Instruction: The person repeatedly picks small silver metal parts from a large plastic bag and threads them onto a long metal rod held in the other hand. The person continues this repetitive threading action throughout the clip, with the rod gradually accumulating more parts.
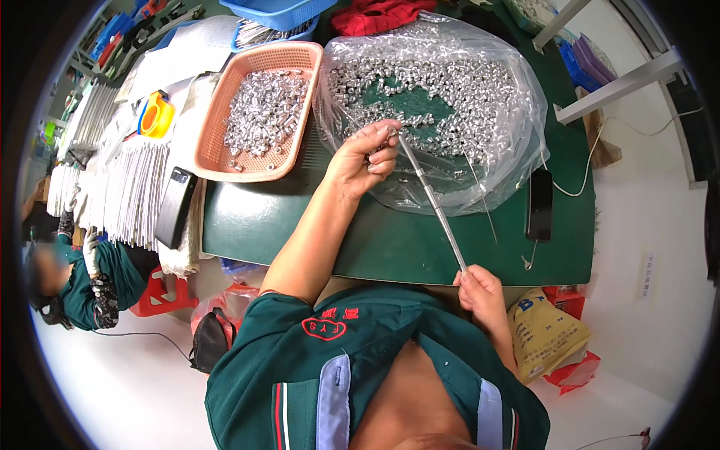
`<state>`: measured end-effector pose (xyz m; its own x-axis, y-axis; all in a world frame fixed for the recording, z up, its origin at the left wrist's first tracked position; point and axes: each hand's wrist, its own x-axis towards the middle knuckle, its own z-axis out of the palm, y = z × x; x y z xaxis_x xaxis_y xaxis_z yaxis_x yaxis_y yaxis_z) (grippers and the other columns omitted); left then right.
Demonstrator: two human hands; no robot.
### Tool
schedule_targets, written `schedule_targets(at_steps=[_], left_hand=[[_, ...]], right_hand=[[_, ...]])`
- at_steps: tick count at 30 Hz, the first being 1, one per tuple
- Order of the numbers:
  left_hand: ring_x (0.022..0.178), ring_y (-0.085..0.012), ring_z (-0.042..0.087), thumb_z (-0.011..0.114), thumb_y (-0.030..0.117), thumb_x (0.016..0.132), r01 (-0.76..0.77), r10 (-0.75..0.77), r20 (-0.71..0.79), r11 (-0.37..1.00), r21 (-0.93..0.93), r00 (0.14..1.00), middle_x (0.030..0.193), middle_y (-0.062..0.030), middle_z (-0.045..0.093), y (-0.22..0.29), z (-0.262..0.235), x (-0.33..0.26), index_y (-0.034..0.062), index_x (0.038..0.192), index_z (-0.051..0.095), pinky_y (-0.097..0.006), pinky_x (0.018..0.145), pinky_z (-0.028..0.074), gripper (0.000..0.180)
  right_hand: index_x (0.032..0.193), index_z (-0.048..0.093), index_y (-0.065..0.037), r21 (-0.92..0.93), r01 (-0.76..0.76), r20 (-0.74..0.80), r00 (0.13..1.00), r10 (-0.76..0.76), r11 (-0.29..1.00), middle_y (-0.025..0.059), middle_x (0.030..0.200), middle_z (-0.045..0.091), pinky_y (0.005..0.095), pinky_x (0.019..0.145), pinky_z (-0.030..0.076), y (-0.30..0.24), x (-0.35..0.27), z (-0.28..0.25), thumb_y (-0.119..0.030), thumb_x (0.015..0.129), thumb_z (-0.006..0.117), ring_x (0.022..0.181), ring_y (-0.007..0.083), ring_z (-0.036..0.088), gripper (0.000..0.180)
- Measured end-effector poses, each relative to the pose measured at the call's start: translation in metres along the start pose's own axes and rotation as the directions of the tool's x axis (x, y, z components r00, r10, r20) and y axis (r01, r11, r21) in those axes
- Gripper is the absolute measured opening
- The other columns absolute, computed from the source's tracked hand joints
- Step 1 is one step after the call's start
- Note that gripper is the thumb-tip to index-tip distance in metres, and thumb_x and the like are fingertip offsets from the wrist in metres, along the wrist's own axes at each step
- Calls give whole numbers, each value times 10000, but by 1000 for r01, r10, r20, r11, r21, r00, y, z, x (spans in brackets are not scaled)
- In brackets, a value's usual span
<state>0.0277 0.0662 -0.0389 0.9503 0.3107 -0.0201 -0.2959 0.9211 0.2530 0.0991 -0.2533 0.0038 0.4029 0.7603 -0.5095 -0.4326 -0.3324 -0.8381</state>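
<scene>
My right hand (482,295) is closed around the lower end of a slim silver metal rod (431,193), near the table's front edge. The rod slants up and left, with joint lines along its length. At its upper end my left hand (366,159) is closed, thumb and forefinger pinching a small silver metal piece against the tip. Its curled fingers partly hide what else lies in the palm. Beneath and beyond the hands, a clear plastic bag (529,112) lies spread out with a heap of small silver metal pieces (480,82) on it. A thin metal pin (481,187) lies across the bag's near edge.
Left of the bag, a pink basket (214,112) holds more small pieces. A black phone (175,206) and bundled rods (135,187) lie farther left, beside an orange tape dispenser (156,115). Another phone (540,204) rests at right on the green table (300,240). A co-worker (105,281) is at far left.
</scene>
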Motion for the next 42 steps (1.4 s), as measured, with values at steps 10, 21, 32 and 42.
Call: schedule_targets(at_steps=[10,21,32,42], left_hand=[[467,-38,308,590,65,876,37,38,-152,886,462,988,652,5,487,4,9,-2,-12,968,606,-184,408,230,122],[446,-29,276,636,113,866,152,-43,-216,840,521,975,601,34,426,-8,10,-2,70,774,543,-186,388,183,138],[456,-22,274,599,192,899,221,-144,-176,781,584,974,661,17,446,-14,16,-8,12,1036,589,-178,399,187,226],[434,-25,287,532,228,940,124,-27,-178,820,558,984,642,15,460,-23,19,0,-8,1034,597,-179,391,205,263]], right_hand=[[833,554,11,-146,14,-68,997,-24,989,-53,564,380,187,416,244,-1,0,-7,-146,938,502,460,23,307,196],[824,564,-3,-382,168,-136,963,-235,909,-49,568,387,188,424,260,14,6,8,-134,934,510,484,13,334,179],[831,545,-10,82,69,-60,996,-64,994,-61,561,345,188,406,229,-2,23,15,-160,955,485,463,12,272,204],[833,537,-14,189,18,-3,1000,-18,982,-72,568,327,182,401,200,2,27,16,-183,953,498,460,5,245,211]])
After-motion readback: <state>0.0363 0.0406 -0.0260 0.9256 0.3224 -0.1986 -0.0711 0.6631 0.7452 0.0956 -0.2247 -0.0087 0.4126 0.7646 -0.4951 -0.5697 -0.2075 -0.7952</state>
